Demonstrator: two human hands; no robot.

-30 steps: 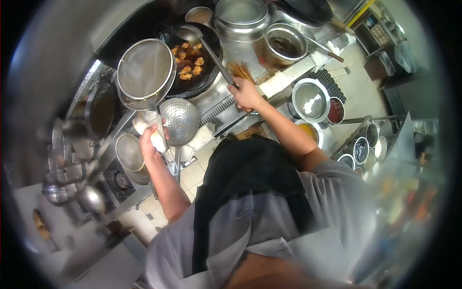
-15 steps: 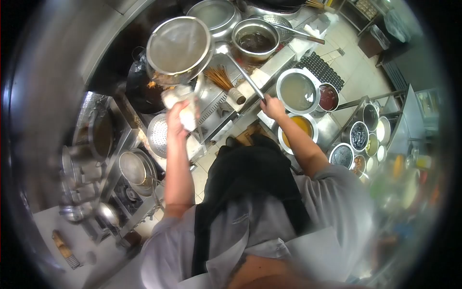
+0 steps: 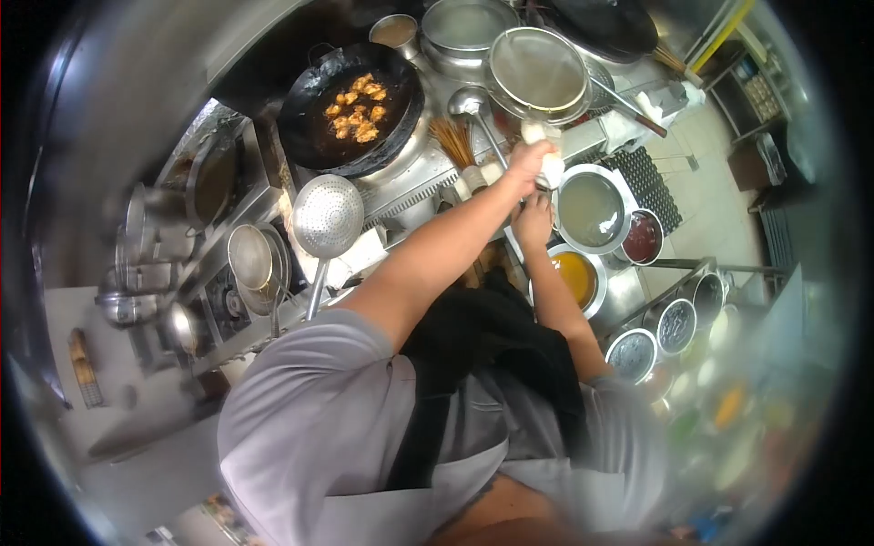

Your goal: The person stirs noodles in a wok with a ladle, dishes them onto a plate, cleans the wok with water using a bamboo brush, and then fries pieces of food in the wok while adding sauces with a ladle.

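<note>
My left hand (image 3: 531, 166) is closed on a white cloth (image 3: 549, 164) at the near edge of a wide, round, steel-rimmed strainer (image 3: 539, 73); its handle is hidden. The strainer is over the spot where a pot stood. Just below, my right hand (image 3: 533, 221) is wrapped round the handle of a steel ladle (image 3: 468, 100), whose bowl lies on the stove top. Browned fried pieces (image 3: 357, 107) sit in dark liquid in a black wok (image 3: 303, 118) to the left. A perforated skimmer (image 3: 328, 217) rests in front of the wok.
A bamboo brush (image 3: 452, 141) lies beside the ladle. To the right stand a bowl of cloudy liquid (image 3: 590, 209), a pot of red sauce (image 3: 642, 238) and a bowl of yellow liquid (image 3: 574, 278). A lidded-looking pan (image 3: 469, 27) and another wok (image 3: 601, 27) are at the back.
My left hand has carried the strainer and cloth rightward from over the wok, uncovering the fried pieces. My right hand still grips the ladle. The head view has shifted.
</note>
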